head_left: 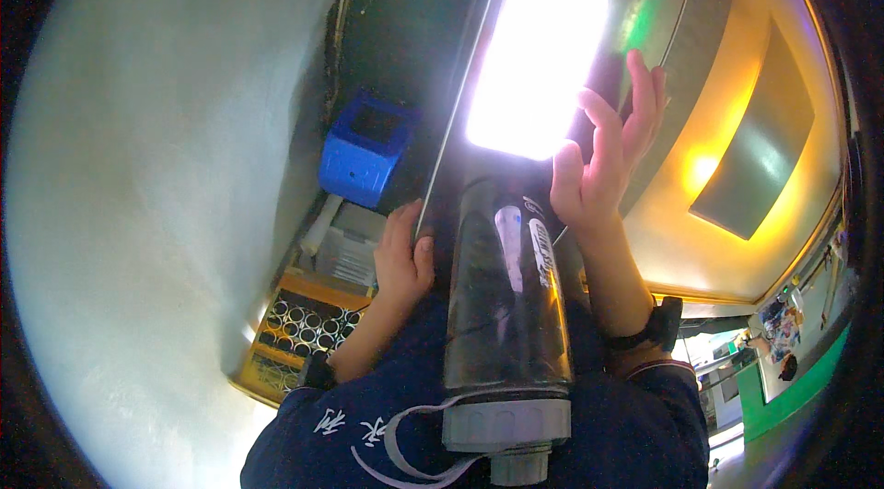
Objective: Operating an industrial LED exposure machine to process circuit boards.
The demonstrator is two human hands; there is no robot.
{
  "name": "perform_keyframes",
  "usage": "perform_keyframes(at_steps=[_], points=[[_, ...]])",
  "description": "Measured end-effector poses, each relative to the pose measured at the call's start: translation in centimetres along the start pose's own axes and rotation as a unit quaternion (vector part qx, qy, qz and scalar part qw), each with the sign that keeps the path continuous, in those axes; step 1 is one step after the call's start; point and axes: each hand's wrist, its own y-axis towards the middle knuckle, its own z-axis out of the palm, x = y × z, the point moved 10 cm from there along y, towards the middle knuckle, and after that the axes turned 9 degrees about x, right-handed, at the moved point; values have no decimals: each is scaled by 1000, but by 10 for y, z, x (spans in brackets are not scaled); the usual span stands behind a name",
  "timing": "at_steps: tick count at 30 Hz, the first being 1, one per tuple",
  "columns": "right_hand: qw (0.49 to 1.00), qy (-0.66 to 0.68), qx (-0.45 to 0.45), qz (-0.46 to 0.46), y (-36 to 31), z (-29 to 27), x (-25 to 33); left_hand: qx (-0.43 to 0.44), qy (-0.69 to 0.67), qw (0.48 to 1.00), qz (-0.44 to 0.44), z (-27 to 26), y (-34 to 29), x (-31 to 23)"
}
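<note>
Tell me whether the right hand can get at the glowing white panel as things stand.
Very likely yes: the right hand is open beside the panel, its index fingertip near the right edge. The dark bottle does not seem to block it, though glare hides any contact.

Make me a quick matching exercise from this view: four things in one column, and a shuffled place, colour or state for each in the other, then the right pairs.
Column one:
1. Bottle
2. Lit panel
3. Right hand
4. Box above the left hand in the picture

Column two:
A. Fingers spread, at the panel's lower right
B. Blue
C. Dark, with its grey cap toward the picture's lower edge
D. Glowing white

Pairs: 1-C, 2-D, 3-A, 4-B
</note>
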Motion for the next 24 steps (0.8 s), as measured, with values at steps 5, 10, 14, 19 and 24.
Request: perform_keyframes(at_steps=[5,10,14,19,24], points=[[1000,10,-4,14,1,3,-4,13,-13,999,-26,1,-1,5],[1000,12,11,5,1,6,-7,1,-12,1000,-11,-2,1,1],[999,38,22,-15,10,8,4,5,-7,1000,-17,-1,0,2],[999,-8,50,-18,9,16,9,-13,-1,1000,-13,-6,-1,-1],[999,-26,37,-24,9,13,4,-8,-11,1000,-28,-8,3,-8]])
